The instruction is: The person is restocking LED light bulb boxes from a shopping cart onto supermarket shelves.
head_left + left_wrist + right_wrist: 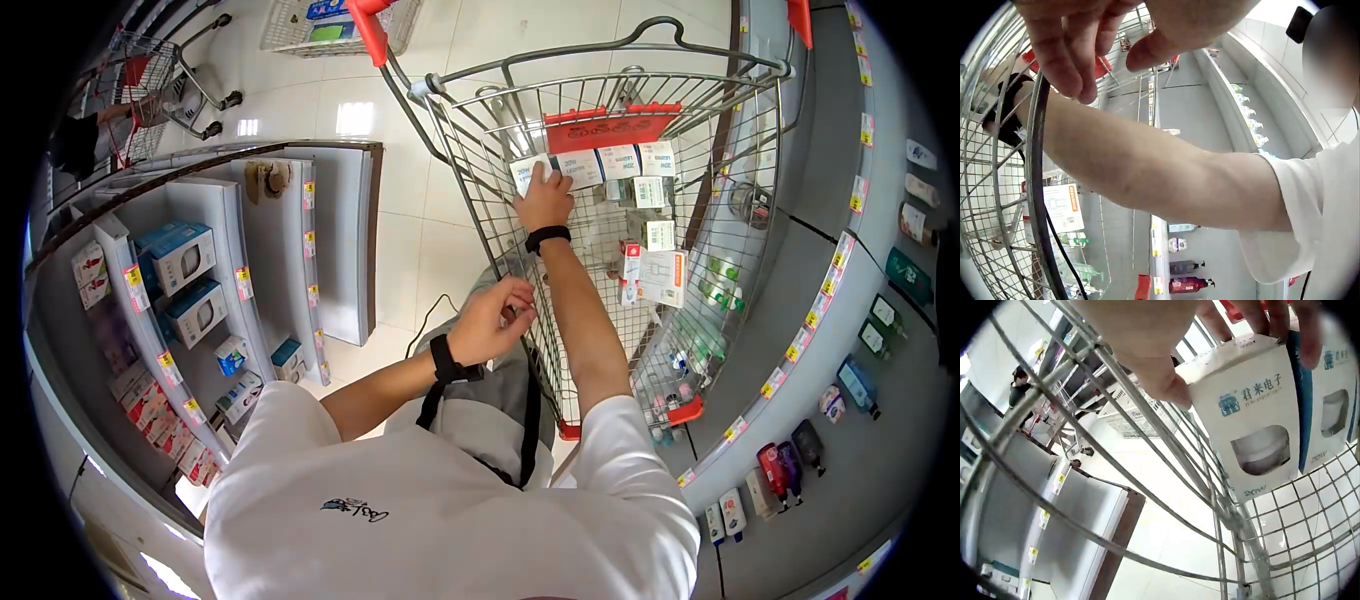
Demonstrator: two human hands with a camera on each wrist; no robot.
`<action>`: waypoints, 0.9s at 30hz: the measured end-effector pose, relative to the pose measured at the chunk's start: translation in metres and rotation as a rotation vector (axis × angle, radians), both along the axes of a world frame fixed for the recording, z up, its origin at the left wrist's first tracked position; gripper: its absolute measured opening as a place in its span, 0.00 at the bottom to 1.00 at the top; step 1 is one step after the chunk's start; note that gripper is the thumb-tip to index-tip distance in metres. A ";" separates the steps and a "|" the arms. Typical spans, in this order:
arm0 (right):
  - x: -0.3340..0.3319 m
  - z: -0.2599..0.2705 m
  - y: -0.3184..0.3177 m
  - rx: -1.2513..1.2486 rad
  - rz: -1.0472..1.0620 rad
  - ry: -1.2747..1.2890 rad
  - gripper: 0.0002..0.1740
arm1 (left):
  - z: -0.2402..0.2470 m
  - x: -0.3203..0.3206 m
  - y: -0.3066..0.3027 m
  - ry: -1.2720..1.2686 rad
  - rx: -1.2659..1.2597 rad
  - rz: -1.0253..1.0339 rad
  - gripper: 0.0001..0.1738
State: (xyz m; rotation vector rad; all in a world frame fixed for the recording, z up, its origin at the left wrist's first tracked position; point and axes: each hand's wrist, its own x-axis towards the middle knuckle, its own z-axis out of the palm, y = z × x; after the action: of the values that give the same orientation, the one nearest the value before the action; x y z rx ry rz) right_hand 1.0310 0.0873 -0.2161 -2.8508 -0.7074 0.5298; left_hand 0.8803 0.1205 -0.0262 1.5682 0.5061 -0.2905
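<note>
White box [1254,419], only fingertip-pinched by the right hand [545,200], may slip; left hand [495,320] seemingly holds the cart [1034,162] rim.

Right hand [1141,337] cut off by top edge, covers bulb box [1254,431] top. Left hand [1085,37] cropped too; hold on cart rim [1034,187] unclear. Shelf labels [134,275] illegible.

White bulb box [1254,419] — upright in cart [1297,506].
</note>
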 end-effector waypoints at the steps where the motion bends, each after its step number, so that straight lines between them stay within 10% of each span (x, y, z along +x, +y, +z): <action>1: 0.001 0.002 -0.002 0.036 -0.017 0.024 0.38 | 0.001 0.000 0.001 -0.014 0.005 0.003 0.16; 16: -0.055 0.180 -0.143 0.537 -0.258 -0.039 0.38 | 0.020 -0.026 -0.006 -0.158 0.136 0.093 0.16; 27: -0.202 0.316 -0.245 0.760 -0.185 -0.267 0.34 | 0.050 -0.197 -0.068 -0.339 0.282 0.278 0.19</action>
State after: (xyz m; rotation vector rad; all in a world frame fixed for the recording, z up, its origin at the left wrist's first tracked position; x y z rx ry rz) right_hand 0.8288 -0.1579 0.0996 -2.2357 -0.5197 -0.1405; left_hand 0.6831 0.0522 0.0237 1.7492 0.5047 0.2669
